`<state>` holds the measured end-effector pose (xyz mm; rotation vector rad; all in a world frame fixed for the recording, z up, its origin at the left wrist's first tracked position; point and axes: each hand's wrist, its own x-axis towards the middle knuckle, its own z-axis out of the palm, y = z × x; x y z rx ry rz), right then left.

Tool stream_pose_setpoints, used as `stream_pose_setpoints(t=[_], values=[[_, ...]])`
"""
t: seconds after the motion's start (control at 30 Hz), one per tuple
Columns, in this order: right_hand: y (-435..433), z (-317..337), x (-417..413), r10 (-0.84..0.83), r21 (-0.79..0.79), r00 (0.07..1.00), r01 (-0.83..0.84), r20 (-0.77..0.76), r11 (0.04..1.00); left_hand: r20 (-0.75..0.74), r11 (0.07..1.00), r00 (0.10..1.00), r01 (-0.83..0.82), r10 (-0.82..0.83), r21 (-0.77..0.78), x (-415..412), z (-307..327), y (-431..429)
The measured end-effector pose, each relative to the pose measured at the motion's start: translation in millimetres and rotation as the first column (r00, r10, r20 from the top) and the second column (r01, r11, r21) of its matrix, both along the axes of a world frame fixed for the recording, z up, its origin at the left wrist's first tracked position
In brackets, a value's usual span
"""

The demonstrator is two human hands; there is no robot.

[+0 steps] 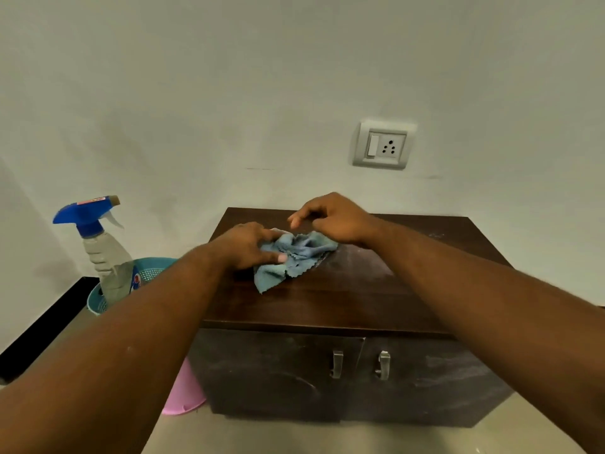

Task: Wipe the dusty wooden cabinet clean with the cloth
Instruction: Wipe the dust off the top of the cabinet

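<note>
1. Nearest me, the wooden cabinet (268, 365) showed pale dust smears on its doors. By my reckoning, none of that had been wiped yet.
2. On its top lay the blue cloth (296, 253), bunched, soft and light. It would crumple rather than slide, so it was best gathered into a pad under a flat palm.
3. My left hand (247, 247) gripped its left edge, with fingers and thumb curled in.
4. My right hand (334, 221) hovered over its far corner, fingers loosely curled — whether it pinched fabric, I couldn't tell.
5. Farther off to the left, a spray bottle (104, 253) stood in a basket (154, 270).
</note>
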<state>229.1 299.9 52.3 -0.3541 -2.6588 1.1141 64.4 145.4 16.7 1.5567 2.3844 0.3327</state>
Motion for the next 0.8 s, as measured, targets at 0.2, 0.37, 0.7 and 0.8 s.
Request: stream_pose_setpoints(t=[0.2, 0.37, 0.7, 0.8], values=[[43, 3, 61, -0.234, 0.071, 0.964, 0.245, -0.128, 0.967, -0.162, 1.000, 0.986, 0.030, -0.030, -0.002, 48, 8, 24], [60, -3, 76, -0.309, 0.153, 0.942, 0.328, -0.133, 0.932, -0.099, 0.965, 0.963, 0.257, -0.250, 0.057, 122, 5, 55], [103, -6, 123, -0.509, 0.091, 0.825, 0.542, -0.245, 0.835, -0.161, 0.953, 0.947, -0.249, 0.277, 0.171, 6, -4, 13], [111, -11, 133, -0.536, 0.094, 0.814, 0.566, -0.225, 0.819, -0.187, 0.866, 0.848, -0.465, 0.496, 0.185, -6, -13, 9]])
